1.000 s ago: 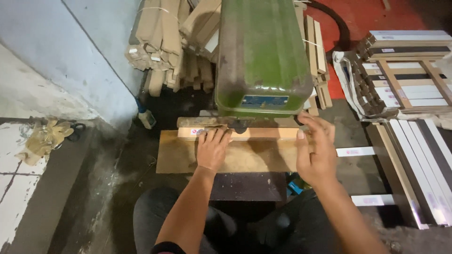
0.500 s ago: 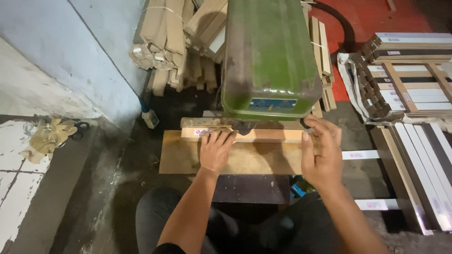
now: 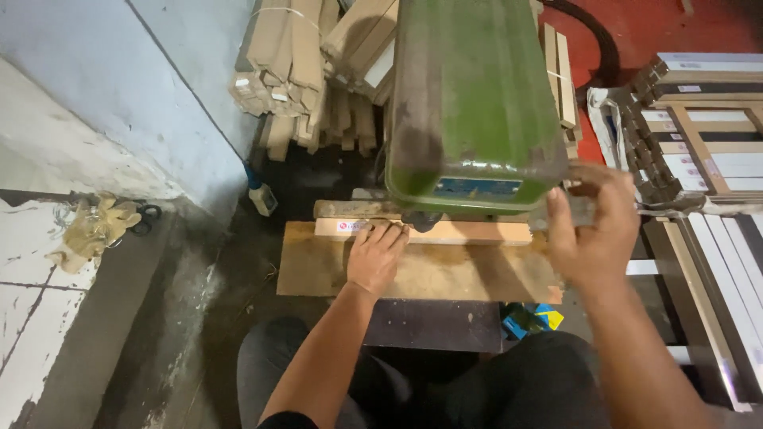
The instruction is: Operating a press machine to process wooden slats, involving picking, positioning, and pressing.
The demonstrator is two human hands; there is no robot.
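So the left hand [image 3: 377, 258] is flat on the bench, fingers spread and pressing on the near edge of the pale wooden strip [image 3: 469, 232]; no closed grip there, just an open palm pinning it down. The strip lies crosswise on the plywood board [image 3: 318, 270] that serves as the bench top, directly under the head of the green drill press [image 3: 473, 103], with its back edge against a darker wooden rail [image 3: 350, 209] behind it.

The right hand [image 3: 592, 234] is raised off the board at the machine's right side, fingers half curled around what looks like a feed handle; it's blurred, so I can't tell if the grip is really closed on it.

How I'd judge doing this well: keep the strip snug against that back rail so it can't spin; keep the left fingertips off to the side of the spindle, they look pretty near it; press straight down, not sideways; feed slow and even with the right.

Around it: bundles of wooden slats [image 3: 290, 71] stacked against the wall, finished frame sections [image 3: 707, 119] on the right, and a pair of work gloves [image 3: 91, 230] lying on the floor to the left.
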